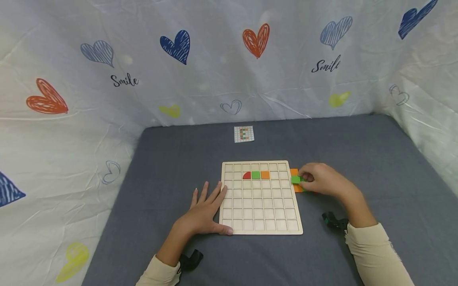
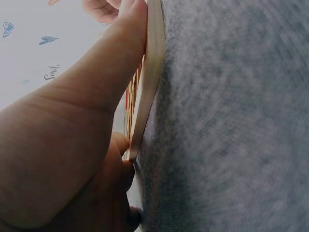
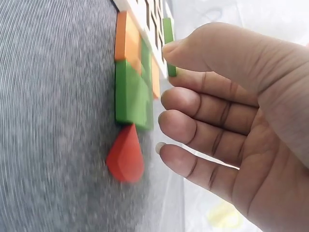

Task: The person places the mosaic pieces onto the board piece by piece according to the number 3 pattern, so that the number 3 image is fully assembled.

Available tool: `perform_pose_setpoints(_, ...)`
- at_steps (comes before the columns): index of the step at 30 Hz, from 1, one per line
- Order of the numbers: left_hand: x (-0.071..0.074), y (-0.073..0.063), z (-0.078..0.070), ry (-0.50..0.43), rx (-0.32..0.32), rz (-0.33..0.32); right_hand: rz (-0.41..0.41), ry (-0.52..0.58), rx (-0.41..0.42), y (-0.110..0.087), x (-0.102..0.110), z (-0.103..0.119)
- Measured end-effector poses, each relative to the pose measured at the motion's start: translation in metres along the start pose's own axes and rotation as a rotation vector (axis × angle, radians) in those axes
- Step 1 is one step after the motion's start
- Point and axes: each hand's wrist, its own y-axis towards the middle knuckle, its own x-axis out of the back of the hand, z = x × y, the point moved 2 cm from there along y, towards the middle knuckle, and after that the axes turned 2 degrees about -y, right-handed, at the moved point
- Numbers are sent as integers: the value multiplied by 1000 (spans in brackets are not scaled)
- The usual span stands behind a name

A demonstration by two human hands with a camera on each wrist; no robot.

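Note:
A pale wooden grid board (image 1: 257,233) lies on the grey cloth. In one of its upper rows sit a red quarter-round tile (image 1: 247,175), a green square tile (image 1: 255,175) and an orange square tile (image 1: 265,175). My left hand (image 1: 204,214) rests along the board's left edge, fingers spread, thumb at the lower left corner. Beside the right edge, my right hand (image 1: 323,180) pinches another green tile (image 3: 168,29) between thumb and index finger. Below that hand, loose orange (image 3: 127,38), green (image 3: 129,96) and red (image 3: 125,159) pieces lie against each other on the cloth.
A small card (image 1: 244,134) printed with a coloured grid pattern lies beyond the board. White fabric with hearts (image 1: 175,47) and writing hangs behind and at the sides of the grey-covered table (image 1: 171,171). Black devices (image 1: 191,260) are strapped at both wrists.

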Motion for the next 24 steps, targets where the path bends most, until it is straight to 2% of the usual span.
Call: perform_pose_setpoints(24,0,0,0,13,-3,-10,28,12,136,37,-21,40)
